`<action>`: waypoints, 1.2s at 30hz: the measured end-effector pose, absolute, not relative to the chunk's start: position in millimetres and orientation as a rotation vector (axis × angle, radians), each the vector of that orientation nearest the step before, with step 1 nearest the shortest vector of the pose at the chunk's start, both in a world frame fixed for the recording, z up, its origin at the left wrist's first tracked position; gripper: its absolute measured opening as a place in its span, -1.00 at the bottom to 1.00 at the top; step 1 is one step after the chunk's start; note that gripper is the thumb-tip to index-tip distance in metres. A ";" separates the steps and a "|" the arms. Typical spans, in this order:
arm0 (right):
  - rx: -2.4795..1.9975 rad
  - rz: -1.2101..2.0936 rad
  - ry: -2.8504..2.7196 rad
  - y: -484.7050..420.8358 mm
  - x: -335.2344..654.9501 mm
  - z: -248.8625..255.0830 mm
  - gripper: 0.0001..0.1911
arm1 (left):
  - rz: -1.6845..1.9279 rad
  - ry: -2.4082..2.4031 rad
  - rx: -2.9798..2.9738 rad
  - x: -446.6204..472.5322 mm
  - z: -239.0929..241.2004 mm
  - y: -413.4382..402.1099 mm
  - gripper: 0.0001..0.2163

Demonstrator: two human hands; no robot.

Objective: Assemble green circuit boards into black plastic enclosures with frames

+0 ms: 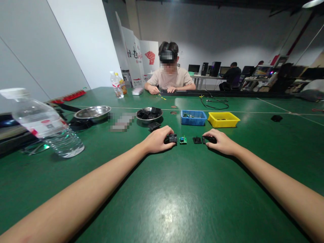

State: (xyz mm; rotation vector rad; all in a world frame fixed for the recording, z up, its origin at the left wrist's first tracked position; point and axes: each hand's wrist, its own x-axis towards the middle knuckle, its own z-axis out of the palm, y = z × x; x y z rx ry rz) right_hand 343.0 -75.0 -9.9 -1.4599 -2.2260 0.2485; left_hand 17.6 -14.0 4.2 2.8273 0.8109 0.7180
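Note:
My left hand rests on the green table with its thumb and fingers closed around a black plastic housing. Just right of it lies a small green circuit board carrying a blue component. Further right, a flat black plastic piece lies on the table, touched by neither hand. My right hand grips a small black plastic part between thumb and fingers, at table level. Its far side is hidden by the fingers.
Behind my hands stand a metal bowl of black housings, a blue bin and a yellow bin with small parts. A black piece lies before the bowl. At left are a water bottle and a metal dish. A person sits opposite.

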 end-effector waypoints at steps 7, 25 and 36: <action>-1.446 0.245 -2.214 -74.6 343.2 -10.9 -0.67 | 0.720 0.815 2.822 17.7 4.7 -14.7 -0.79; -1.445 0.241 -2.222 -74.3 343.8 -10.6 -0.66 | 0.709 0.825 2.799 18.1 5.1 -15.1 -0.79; -1.459 0.243 -2.233 -74.6 343.4 -10.3 -0.66 | 0.712 0.817 2.796 18.2 5.3 -15.1 -0.80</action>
